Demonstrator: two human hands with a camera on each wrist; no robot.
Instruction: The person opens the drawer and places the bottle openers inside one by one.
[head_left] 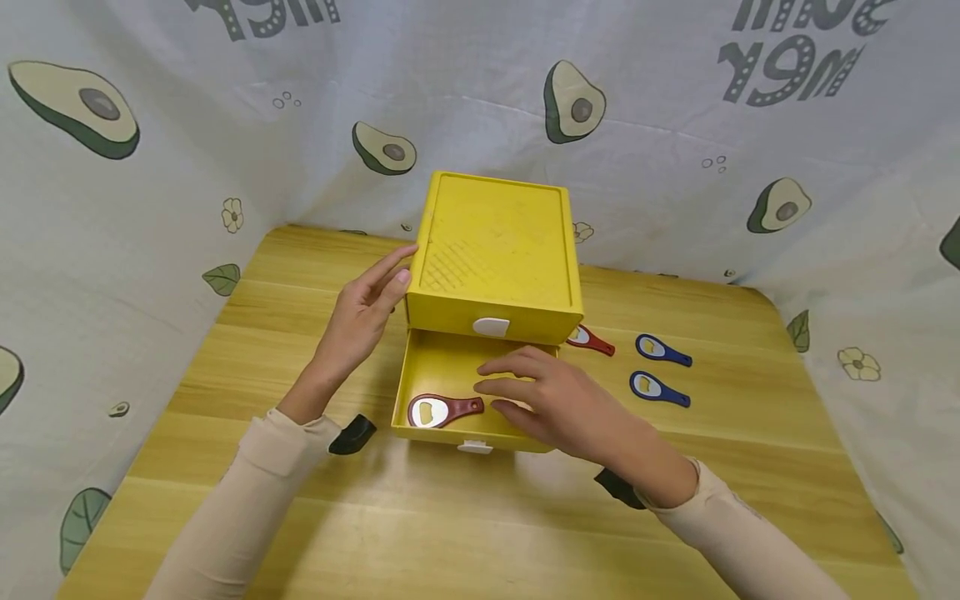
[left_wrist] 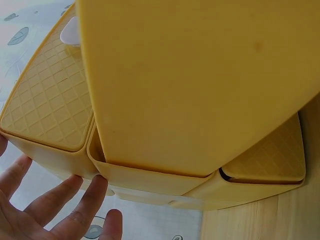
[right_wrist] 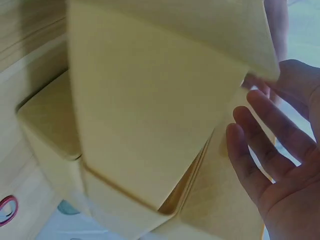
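Note:
A yellow drawer cabinet (head_left: 498, 242) stands on the wooden table with one drawer (head_left: 435, 358) pulled out below the top one. Inside that drawer, near its front left corner, lies a dark red bottle opener (head_left: 450, 408) with a white face. My left hand (head_left: 356, 317) rests against the cabinet's left side, fingers extended along it; the left wrist view shows its fingertips at the drawer unit's edge. Over the right part of the drawer hovers my right hand (head_left: 558, 404), its fingers loosely bent and apart, with nothing between them.
On the table right of the cabinet lie two blue bottle openers (head_left: 663, 350) and a red bottle opener (head_left: 592, 340), the latter partly hidden by the cabinet. A white cloth (head_left: 480, 92) printed with avocados hangs behind the table (head_left: 750, 467) and down its sides.

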